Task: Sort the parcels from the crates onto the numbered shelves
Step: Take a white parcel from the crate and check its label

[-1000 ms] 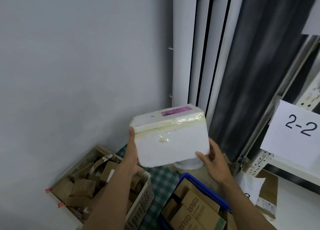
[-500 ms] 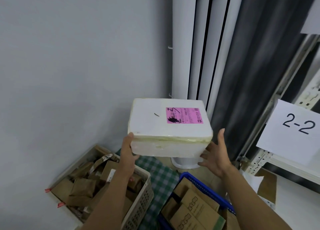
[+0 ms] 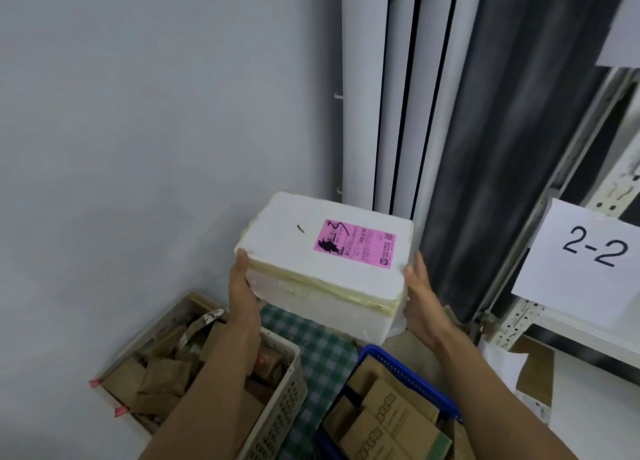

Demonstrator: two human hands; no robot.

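Foam parcel (image 3: 298, 251) held between left hand (image 3: 244, 296), right hand (image 3: 420, 296); left fingers hidden underneath.

Grey wall (image 3: 138, 120) — dark curtain (image 3: 502, 154)

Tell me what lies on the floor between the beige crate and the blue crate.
A green-and-white checked cloth fills the gap between the beige crate and the blue crate. The head view shows it.
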